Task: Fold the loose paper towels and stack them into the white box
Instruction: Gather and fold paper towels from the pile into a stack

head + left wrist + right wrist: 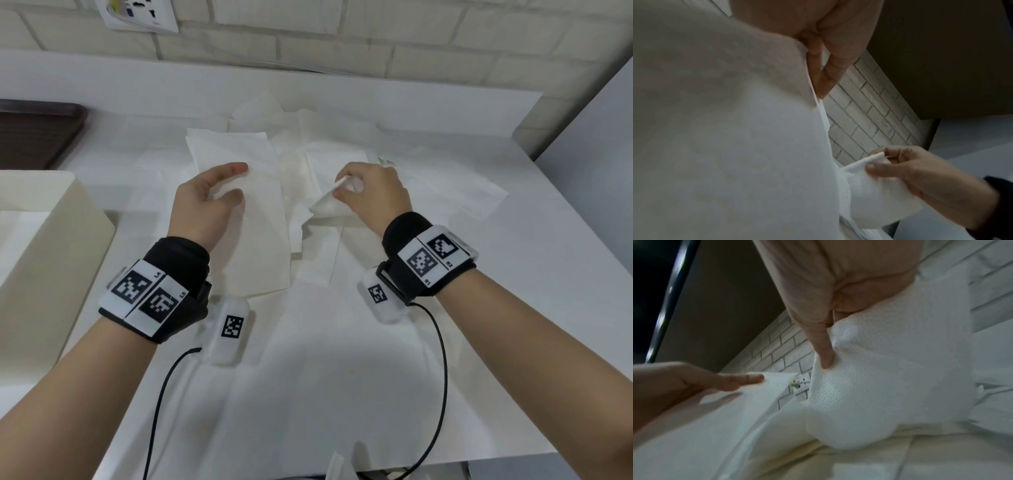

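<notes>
My left hand [239,183] pinches the upper edge of a long folded paper towel [253,233] that runs down the middle of the white table [513,274]. In the left wrist view this folded towel [725,129] fills the frame beside the fingers [822,78]. My right hand [339,188] pinches a raised corner of another, loose paper towel [325,209], which bulges below the thumb [826,356] in the right wrist view. The white box [85,212] stands open at the left edge, a hand's width from my left wrist.
Several loose towels [342,137] lie overlapped behind and to the right of both hands. A dark brown tray [37,133] sits at the far left. A pale brick wall [376,37] closes the back. The table's right edge [582,212] runs diagonally. Black cables [442,359] trail from my wrists.
</notes>
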`<action>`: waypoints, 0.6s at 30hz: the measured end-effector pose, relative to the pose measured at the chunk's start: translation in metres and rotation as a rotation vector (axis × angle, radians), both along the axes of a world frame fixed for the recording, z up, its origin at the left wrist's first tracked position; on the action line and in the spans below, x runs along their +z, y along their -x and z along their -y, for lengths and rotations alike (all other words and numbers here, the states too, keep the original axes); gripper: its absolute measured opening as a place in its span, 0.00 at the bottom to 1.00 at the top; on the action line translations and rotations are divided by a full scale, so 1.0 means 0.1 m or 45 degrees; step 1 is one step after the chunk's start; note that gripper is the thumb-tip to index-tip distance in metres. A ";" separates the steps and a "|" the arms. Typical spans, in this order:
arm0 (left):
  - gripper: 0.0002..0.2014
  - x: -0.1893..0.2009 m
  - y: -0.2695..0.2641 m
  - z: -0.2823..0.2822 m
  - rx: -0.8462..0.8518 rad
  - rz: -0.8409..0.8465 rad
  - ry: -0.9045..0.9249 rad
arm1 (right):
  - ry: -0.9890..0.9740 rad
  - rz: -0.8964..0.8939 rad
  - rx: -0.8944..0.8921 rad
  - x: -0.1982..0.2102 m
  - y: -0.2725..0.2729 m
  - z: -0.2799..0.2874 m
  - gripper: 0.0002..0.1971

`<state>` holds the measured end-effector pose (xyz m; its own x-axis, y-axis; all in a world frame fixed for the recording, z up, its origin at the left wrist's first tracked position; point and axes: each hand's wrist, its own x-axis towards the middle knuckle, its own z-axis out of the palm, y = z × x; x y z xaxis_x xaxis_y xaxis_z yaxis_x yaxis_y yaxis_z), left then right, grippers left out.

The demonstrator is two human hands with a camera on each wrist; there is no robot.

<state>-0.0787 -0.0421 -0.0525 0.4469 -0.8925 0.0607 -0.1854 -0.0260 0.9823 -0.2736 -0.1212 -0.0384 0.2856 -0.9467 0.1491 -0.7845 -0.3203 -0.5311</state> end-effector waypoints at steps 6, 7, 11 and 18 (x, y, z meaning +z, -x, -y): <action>0.18 0.03 0.01 0.00 0.026 0.093 0.004 | 0.041 0.385 0.047 0.18 0.01 0.04 0.08; 0.18 0.04 0.01 0.00 0.031 0.116 0.004 | 0.058 0.430 0.067 0.23 0.01 0.04 0.07; 0.15 0.06 -0.01 0.00 0.024 0.132 0.011 | 0.059 0.767 0.091 0.43 -0.02 0.04 0.11; 0.08 0.23 0.08 -0.08 -0.292 -0.147 0.049 | -0.539 1.308 0.040 0.44 -0.22 -0.03 0.11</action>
